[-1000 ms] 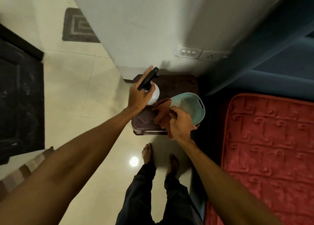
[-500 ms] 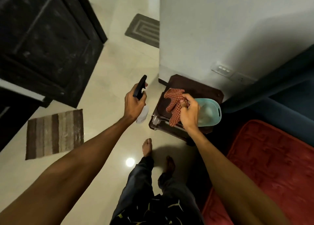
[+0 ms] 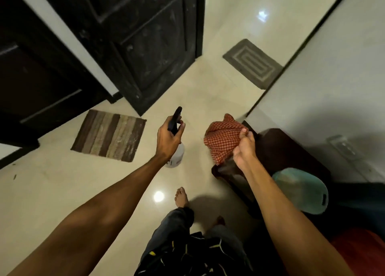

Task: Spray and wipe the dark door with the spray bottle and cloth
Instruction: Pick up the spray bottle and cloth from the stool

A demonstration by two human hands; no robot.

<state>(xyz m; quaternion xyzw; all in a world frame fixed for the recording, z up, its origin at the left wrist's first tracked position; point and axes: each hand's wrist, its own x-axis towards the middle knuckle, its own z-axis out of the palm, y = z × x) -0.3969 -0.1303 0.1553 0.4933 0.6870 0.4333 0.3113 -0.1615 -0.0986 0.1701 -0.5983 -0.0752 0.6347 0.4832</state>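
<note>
My left hand grips the neck of a spray bottle with a white body and a black trigger head, held above the floor. My right hand holds a bunched red checked cloth just left of a small dark table. The dark door stands open ahead at the upper middle, its panelled face dusty and streaked. Both hands are well short of the door.
A striped brown mat lies on the pale tiled floor before the door. A grey mat lies farther back. A dark wooden side table with a teal basin stands at the right, by the white wall. My bare feet are below.
I have turned left from the side table toward the door. Both hands lifted the bottle and cloth off the table and now carry them over the floor.
</note>
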